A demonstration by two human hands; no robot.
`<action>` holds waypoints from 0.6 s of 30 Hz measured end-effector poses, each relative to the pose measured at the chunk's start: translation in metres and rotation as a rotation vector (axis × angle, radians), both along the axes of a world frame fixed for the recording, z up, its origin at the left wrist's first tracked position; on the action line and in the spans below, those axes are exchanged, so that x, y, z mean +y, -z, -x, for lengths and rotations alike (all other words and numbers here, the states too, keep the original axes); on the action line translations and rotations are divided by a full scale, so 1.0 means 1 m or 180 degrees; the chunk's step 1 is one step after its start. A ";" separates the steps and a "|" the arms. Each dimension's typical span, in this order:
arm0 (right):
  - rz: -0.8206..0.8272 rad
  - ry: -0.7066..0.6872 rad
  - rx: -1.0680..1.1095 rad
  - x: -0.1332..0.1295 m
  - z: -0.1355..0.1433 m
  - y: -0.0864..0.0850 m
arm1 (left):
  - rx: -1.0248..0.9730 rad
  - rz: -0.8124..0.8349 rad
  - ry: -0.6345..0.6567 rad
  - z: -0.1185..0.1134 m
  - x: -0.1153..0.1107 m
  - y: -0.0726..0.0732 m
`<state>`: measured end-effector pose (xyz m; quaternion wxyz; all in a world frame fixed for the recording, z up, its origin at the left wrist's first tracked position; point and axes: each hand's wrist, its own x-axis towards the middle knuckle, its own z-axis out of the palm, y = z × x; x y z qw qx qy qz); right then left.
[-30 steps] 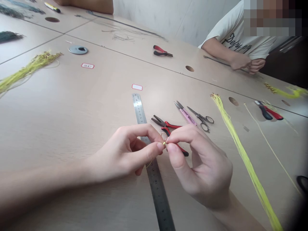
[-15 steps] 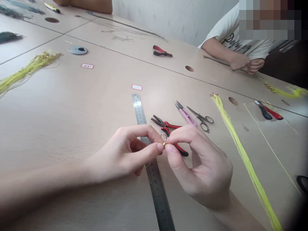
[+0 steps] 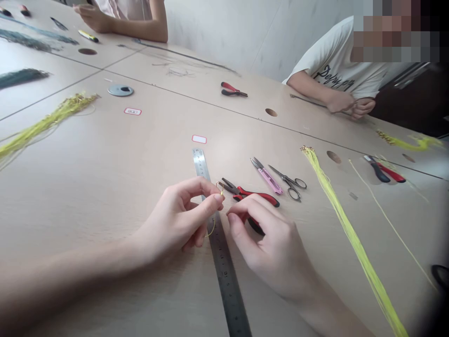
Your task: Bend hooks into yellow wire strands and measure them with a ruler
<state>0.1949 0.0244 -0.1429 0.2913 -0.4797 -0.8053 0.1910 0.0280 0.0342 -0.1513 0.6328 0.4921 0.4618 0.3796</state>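
Observation:
My left hand [image 3: 185,210] pinches a thin yellow cord [image 3: 213,228] by a small knot, between thumb and index finger. A fine metal loop stands up from the knot, and the cord's tail hangs below my fingers. Just to the right, my right hand [image 3: 266,238] is apart from it, thumb and index tips pressed together; whatever they may hold is too small to make out. Under both hands lies a steel ruler [image 3: 224,271]. Red-and-black pliers [image 3: 242,191] rest behind my right hand, which hides part of one handle.
Pink thread snips [image 3: 267,177] and small scissors [image 3: 289,180] lie beyond the pliers. A yellow cord bundle [image 3: 345,224] stretches along the right, another bundle [image 3: 45,122] lies at left. Two labels [image 3: 199,139] and more pliers [image 3: 233,90] are farther back. Two other people sit across the table.
My hands have come apart. The left has moved slightly left and up with the cord and loop; the right has let go of the knot and drawn down and away. The view has shifted.

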 end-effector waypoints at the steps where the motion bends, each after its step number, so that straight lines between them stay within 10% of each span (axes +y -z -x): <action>1: 0.0064 -0.0001 -0.0075 0.000 0.000 0.001 | -0.0021 0.0024 -0.0003 0.000 0.000 0.001; 12: 0.0279 -0.0030 -0.0319 0.000 0.003 0.004 | -0.0230 0.0032 0.0076 0.000 0.000 0.005; 18: 0.0839 -0.0132 0.0875 0.000 0.000 -0.007 | -0.0600 0.0246 0.0387 0.002 0.000 0.001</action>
